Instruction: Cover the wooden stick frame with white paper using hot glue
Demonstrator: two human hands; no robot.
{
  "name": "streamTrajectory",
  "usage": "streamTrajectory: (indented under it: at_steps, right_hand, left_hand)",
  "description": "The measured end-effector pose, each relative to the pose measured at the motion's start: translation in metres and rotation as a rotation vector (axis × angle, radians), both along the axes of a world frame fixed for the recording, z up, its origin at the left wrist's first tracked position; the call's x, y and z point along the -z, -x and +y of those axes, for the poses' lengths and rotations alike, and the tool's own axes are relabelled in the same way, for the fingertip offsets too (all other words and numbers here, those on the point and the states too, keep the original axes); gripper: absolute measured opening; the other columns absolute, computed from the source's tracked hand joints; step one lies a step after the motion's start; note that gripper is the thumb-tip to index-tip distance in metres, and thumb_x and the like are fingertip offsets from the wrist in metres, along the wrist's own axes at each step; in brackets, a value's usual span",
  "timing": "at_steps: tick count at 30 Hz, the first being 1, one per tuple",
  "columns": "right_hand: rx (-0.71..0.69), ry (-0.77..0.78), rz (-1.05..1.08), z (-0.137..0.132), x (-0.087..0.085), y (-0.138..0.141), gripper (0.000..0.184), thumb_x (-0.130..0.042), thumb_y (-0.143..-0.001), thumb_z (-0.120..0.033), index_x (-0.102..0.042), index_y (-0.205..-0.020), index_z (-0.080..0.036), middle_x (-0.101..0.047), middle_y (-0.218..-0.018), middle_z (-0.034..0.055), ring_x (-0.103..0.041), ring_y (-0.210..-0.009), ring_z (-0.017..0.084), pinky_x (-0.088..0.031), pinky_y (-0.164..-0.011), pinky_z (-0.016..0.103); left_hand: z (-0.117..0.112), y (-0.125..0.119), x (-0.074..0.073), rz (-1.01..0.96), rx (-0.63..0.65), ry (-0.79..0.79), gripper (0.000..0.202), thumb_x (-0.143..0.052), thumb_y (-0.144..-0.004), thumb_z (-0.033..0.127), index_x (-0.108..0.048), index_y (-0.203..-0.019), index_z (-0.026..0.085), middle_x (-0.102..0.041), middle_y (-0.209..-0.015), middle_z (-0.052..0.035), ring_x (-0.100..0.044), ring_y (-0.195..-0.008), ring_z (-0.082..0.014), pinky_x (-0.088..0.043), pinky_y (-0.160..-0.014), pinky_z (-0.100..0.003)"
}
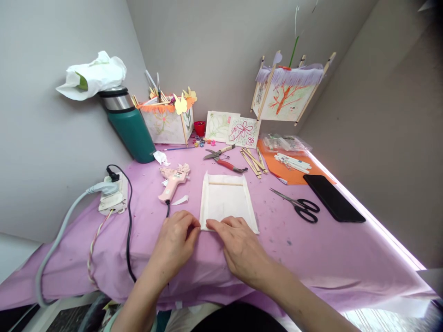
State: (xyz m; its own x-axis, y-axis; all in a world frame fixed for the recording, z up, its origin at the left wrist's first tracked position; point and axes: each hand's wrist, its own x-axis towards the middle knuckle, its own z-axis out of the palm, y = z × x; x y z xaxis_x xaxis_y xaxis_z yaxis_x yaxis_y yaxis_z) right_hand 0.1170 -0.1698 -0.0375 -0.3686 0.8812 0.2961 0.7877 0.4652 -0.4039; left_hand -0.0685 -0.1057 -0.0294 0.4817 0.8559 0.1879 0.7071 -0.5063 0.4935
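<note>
A white paper panel point(226, 199) with thin wooden sticks along its edges lies flat on the purple tablecloth point(287, 240). My left hand point(175, 242) rests at the panel's near left corner, fingertips pressing the edge. My right hand point(240, 246) lies on the near edge of the panel, fingers spread flat over it. Neither hand lifts anything. A pink glue gun point(172, 180) lies just left of the panel, its black cord running toward me.
Black scissors point(301, 206) and a black phone point(332, 197) lie right of the panel. Red-handled pruners point(223, 159) and loose sticks point(254, 161) sit behind it. A green flask point(128, 124), a power strip point(112, 196), two paper lanterns point(168, 121) point(289, 94) and orange paper point(292, 173) stand farther back.
</note>
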Motion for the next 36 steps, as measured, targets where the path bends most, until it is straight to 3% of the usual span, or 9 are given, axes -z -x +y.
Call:
streamTrajectory:
  at_steps: [8, 13, 19, 27, 30, 33, 36]
  right_hand:
    - [-0.036, -0.041, -0.045, 0.002, 0.002, -0.001, 0.054, -0.041, -0.081, -0.002, -0.041, -0.134, -0.012, -0.06, -0.104, 0.0133, -0.048, -0.094, 0.023, -0.039, -0.081, 0.039]
    - [-0.042, -0.036, -0.076, 0.002, -0.002, -0.002, 0.053, -0.04, -0.082, -0.002, -0.042, -0.134, -0.013, -0.06, -0.103, 0.0122, -0.048, -0.093, 0.022, -0.039, -0.08, 0.038]
    - [-0.028, -0.062, -0.102, 0.002, 0.0, 0.0, 0.056, -0.04, -0.079, 0.0, -0.041, -0.135, -0.01, -0.06, -0.103, 0.0133, -0.047, -0.094, 0.023, -0.039, -0.08, 0.038]
    - [0.01, -0.046, -0.066, 0.003, 0.005, 0.005, 0.062, -0.044, -0.075, 0.002, -0.04, -0.135, -0.011, -0.06, -0.104, 0.012, -0.047, -0.096, 0.023, -0.038, -0.081, 0.038]
    - [0.021, -0.025, -0.038, 0.002, 0.004, 0.005, 0.061, -0.044, -0.076, 0.002, -0.039, -0.136, -0.012, -0.06, -0.104, 0.0109, -0.047, -0.098, 0.023, -0.037, -0.083, 0.038]
    - [0.027, -0.018, -0.023, 0.001, 0.005, 0.005, 0.06, -0.042, -0.078, 0.001, -0.039, -0.136, -0.012, -0.06, -0.104, 0.0111, -0.046, -0.098, 0.023, -0.037, -0.083, 0.038]
    - [0.03, -0.006, -0.012, 0.002, 0.007, 0.005, 0.064, -0.042, -0.075, 0.003, -0.039, -0.136, -0.013, -0.06, -0.104, 0.0116, -0.046, -0.098, 0.023, -0.037, -0.084, 0.039]
  left_hand:
    - [0.017, -0.008, -0.012, 0.133, 0.104, 0.089, 0.014, -0.045, -0.079, 0.012, -0.056, -0.073, 0.019, -0.061, -0.082, -0.0036, -0.055, -0.078, -0.0175, -0.04, -0.071, -0.031]
    - [0.032, -0.012, -0.02, 0.214, 0.062, 0.224, 0.009, -0.05, -0.069, 0.014, -0.053, -0.074, 0.02, -0.058, -0.069, 0.0008, -0.053, -0.063, -0.0147, -0.036, -0.058, -0.026]
    - [0.037, -0.016, -0.027, 0.274, 0.052, 0.287, 0.009, -0.051, -0.064, 0.016, -0.051, -0.071, 0.021, -0.059, -0.068, 0.0015, -0.054, -0.064, -0.0155, -0.035, -0.057, -0.026]
    - [0.034, -0.026, -0.024, 0.3, -0.045, 0.24, 0.007, -0.053, -0.066, 0.021, -0.051, -0.073, 0.02, -0.061, -0.07, -0.0007, -0.056, -0.067, -0.0171, -0.037, -0.059, -0.027]
    - [0.031, -0.02, -0.019, 0.169, -0.042, 0.248, 0.011, -0.053, -0.072, 0.028, -0.052, -0.079, 0.02, -0.059, -0.067, -0.0001, -0.057, -0.066, -0.0173, -0.039, -0.06, -0.028]
    - [0.028, -0.001, -0.015, -0.188, 0.102, 0.419, 0.021, -0.048, -0.081, 0.031, -0.051, -0.098, 0.019, -0.063, -0.078, -0.0012, -0.061, -0.074, -0.0161, -0.047, -0.068, -0.029]
    - [0.019, 0.016, -0.011, -0.399, 0.067, 0.388, 0.023, -0.042, -0.087, 0.029, -0.05, -0.107, 0.019, -0.065, -0.092, -0.0034, -0.062, -0.087, -0.0151, -0.048, -0.081, -0.031]
